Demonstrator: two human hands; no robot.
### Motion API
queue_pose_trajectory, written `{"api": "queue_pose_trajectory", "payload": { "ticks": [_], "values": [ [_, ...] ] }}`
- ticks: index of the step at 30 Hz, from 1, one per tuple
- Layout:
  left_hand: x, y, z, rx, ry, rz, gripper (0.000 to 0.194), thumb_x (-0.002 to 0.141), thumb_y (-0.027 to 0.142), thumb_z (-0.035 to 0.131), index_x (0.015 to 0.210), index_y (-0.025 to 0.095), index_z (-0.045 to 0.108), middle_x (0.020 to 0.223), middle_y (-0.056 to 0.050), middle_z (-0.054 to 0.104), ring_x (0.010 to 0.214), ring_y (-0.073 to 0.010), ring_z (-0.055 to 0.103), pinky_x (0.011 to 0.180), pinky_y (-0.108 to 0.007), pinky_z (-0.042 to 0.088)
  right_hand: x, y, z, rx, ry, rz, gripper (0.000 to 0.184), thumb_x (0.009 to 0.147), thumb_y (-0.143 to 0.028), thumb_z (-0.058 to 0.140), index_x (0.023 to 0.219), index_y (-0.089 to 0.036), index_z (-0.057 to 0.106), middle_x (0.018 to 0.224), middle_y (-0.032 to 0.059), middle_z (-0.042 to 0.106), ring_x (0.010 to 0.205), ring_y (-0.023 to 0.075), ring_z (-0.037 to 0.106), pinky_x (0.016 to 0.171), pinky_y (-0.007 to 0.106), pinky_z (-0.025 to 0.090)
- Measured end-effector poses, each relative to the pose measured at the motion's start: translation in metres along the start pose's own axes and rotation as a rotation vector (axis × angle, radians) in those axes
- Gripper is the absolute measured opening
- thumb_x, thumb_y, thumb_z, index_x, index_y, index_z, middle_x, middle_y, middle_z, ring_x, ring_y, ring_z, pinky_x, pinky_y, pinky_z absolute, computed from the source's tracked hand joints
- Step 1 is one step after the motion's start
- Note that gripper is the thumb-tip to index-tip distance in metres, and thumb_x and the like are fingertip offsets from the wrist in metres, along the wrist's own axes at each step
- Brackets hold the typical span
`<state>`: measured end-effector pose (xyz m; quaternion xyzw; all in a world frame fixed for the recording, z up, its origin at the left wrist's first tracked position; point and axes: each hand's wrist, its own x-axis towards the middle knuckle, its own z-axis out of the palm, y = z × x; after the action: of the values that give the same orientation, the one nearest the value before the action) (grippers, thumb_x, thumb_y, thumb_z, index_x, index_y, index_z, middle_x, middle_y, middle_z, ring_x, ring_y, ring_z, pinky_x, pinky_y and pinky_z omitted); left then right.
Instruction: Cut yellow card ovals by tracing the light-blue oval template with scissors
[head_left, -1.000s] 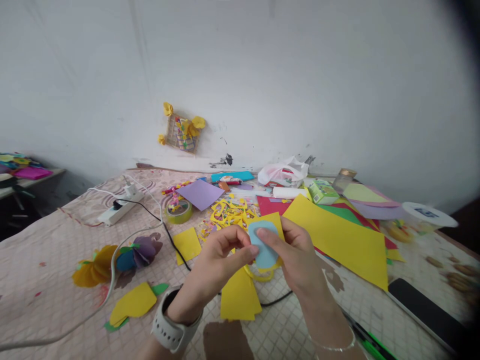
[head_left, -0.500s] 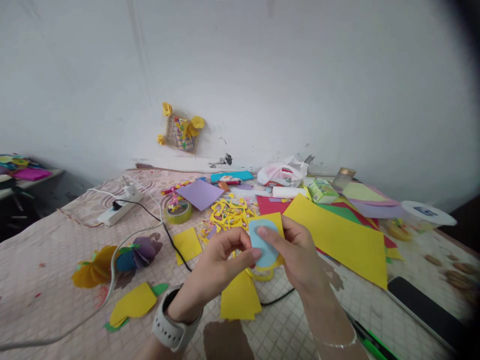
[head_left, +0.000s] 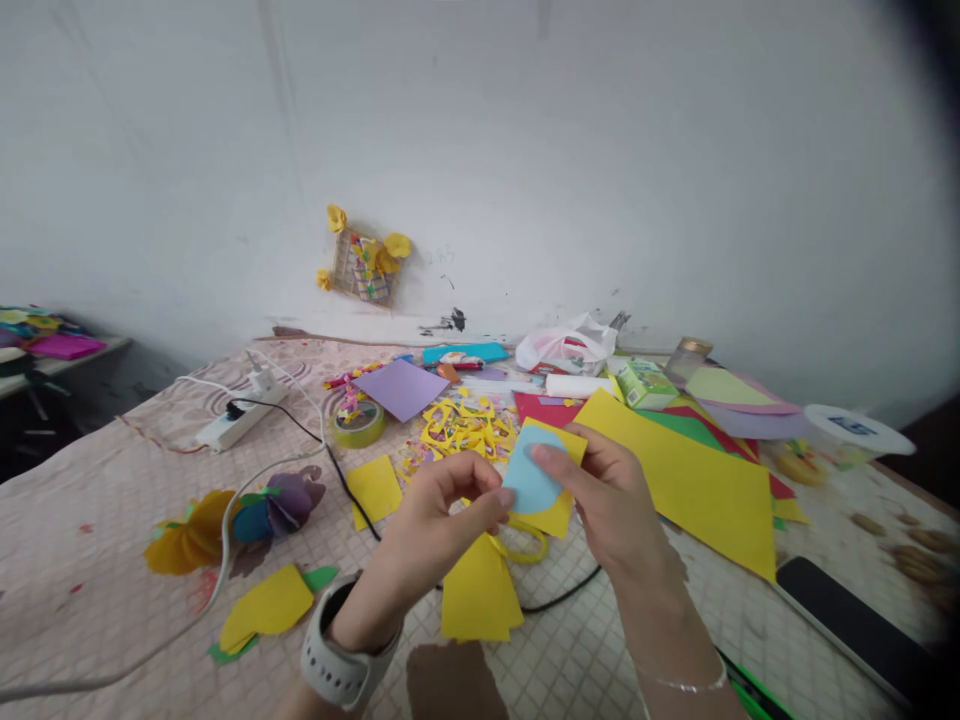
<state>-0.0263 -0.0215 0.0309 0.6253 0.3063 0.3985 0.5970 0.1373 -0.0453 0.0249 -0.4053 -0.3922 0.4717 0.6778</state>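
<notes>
Above the middle of the tabletop, holding a blue card against a yellow square with the right hand — closed on both, with thumb laid over the card's face and fingers tucked behind the square. Touching the card's lower left corner with the thumb of the left hand, half curled, with forefinger bent close by; cannot tell whether pinching the edge or merely resting on it. Tilted a little, with card and square both leaning to one side, near the scraps and over a yellow loop.

Cannot make out what joins onto the loop, partly hidden by the square and left hand. Cannot see the right fingertips behind the square, nor much of the card's face under the thumb. Below, partly covered by the left hand, near some yellow sheets. Cut off at the bottom edge, beside the right forearm: a green cutter. Lost in dark blur along the right side: one end of a phone. Smeared too, farther back: a bowl — hard to read inside.
</notes>
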Motion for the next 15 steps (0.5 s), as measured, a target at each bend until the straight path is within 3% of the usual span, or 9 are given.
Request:
{"api": "queue_pose_trajectory", "payload": {
  "ticks": [4,8,15],
  "values": [
    [-0.0013,0.0008,0.0030,0.179,0.140,0.119,0.017,0.081,0.027,0.062,0.069,0.017,0.056,0.066,0.000,0.056,0.063,-0.0128,0.051,0.062,-0.027,0.041,-0.0004,0.0015,-0.0006,-0.015,0.022,-0.064,0.015,0.072,-0.027,0.084,0.075,-0.022,0.070,0.063,-0.0042,0.065,0.053,0.0078,0.054,0.048,0.015,0.049],
    [-0.0026,0.0011,0.0057,0.165,0.248,0.169,0.014,0.082,0.027,0.061,0.073,0.017,0.056,0.068,0.000,0.056,0.064,-0.0133,0.052,0.061,-0.027,0.041,0.0001,0.0025,0.0009,-0.005,-0.019,-0.082,0.011,0.077,-0.027,0.081,0.078,-0.022,0.071,0.060,-0.0046,0.061,0.052,0.0082,0.050,0.048,0.017,0.048],
    [-0.0035,-0.0036,0.0099,0.080,0.145,0.132,0.025,0.085,0.038,0.061,0.073,0.016,0.059,0.068,0.000,0.054,0.065,-0.0130,0.047,0.061,-0.026,0.039,-0.0035,0.0088,0.0078,-0.012,-0.003,-0.116,0.015,0.076,-0.028,0.082,0.074,-0.022,0.068,0.060,-0.0057,0.058,0.052,0.0076,0.046,0.047,0.016,0.044]
  ]
}}
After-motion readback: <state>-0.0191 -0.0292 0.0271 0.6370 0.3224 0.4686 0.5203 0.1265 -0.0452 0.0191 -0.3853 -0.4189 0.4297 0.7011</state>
